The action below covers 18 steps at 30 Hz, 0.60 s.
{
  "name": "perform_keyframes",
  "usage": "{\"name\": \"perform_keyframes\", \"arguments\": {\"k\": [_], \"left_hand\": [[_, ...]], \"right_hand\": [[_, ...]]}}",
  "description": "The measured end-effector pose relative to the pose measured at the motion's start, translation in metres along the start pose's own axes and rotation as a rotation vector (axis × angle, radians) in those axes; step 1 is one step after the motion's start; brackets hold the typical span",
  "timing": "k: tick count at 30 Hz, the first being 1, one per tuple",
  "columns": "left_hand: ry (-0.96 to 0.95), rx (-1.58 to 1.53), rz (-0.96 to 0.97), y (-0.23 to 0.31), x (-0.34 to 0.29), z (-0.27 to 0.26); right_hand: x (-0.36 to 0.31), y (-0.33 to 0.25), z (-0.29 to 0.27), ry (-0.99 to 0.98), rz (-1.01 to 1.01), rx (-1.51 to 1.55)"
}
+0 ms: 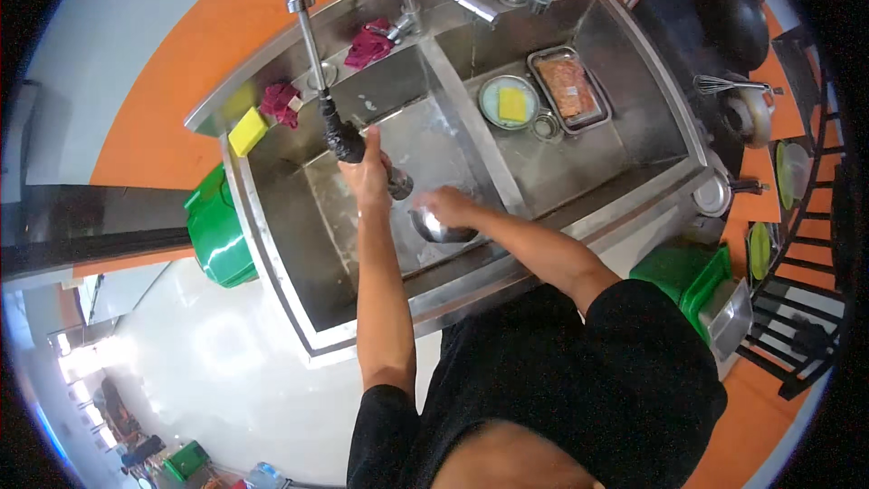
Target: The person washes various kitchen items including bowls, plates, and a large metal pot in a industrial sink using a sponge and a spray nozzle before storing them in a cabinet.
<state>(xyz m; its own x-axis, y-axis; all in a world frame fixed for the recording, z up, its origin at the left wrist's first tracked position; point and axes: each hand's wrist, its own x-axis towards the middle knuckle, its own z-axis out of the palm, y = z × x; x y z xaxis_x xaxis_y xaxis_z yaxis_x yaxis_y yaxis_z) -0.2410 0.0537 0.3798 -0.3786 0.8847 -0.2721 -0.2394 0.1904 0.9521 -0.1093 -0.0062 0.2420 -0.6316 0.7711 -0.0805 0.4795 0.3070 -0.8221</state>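
My left hand point(366, 177) is closed round the black grip of a pull-down spray tap point(340, 134), whose nozzle points down into the left basin point(416, 145) of a steel sink. Close by on the right, my right hand point(449, 206) grips a small round metal bowl point(444, 232), tilted just below the nozzle. Part of the bowl is hidden behind my fingers. Whether water is running from the nozzle I cannot tell.
In the right basin sit a bowl holding a yellow sponge point(512, 103), a small metal cup point(547, 126) and a tray of pinkish meat point(568, 88). Another sponge point(247, 131) and dark red cloths point(368, 43) lie on the sink's back ledge. Green bins point(221, 231) flank the sink.
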Motion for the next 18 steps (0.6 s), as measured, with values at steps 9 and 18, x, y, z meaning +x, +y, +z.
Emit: {"name": "perform_keyframes", "arguments": {"k": [9,18], "left_hand": [[-0.029,0.076,0.101,0.013,-0.011,0.005],[-0.085,0.035,0.048,0.014,-0.009,0.009]], "right_hand": [[0.011,0.039,0.018,0.291,0.779,1.185],[0.008,0.027,-0.006,-0.031,0.424,1.098]]}}
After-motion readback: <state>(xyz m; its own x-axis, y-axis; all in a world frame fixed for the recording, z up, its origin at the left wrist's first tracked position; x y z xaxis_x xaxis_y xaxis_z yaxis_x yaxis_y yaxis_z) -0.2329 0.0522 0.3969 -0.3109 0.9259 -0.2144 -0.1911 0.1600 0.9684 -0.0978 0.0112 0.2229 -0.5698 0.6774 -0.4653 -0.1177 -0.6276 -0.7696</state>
